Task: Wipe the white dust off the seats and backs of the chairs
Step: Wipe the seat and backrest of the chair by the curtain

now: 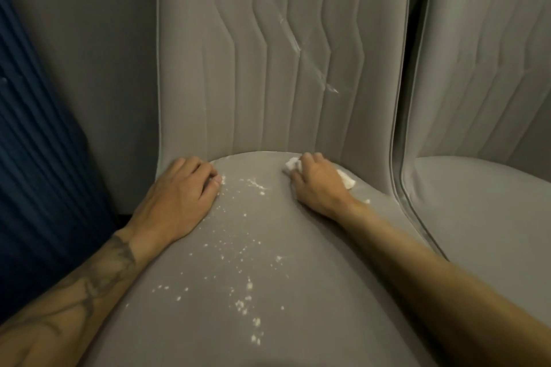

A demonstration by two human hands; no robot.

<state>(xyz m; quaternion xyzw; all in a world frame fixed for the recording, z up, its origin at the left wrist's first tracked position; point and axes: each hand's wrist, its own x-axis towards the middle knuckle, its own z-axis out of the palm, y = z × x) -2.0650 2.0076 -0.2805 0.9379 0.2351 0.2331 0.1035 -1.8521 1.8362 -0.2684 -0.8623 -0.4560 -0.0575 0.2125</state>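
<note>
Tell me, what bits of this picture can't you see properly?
Head view:
White crumpled wipe: mostly covered by the right hand gripping it.
Left hand: curled fingers hide whether it holds anything.
Grey padded chair: back's top cut off by the upper edge; legs unseen.
Second grey chair: cut off by the right edge.
Dark blue ribbed surface: too dim to identify.

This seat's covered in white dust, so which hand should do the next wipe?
Right. The right hand grips the white cloth at the rear of the seat, beside the white dust. The left hand holds nothing and rests on the seat's left edge.
</note>
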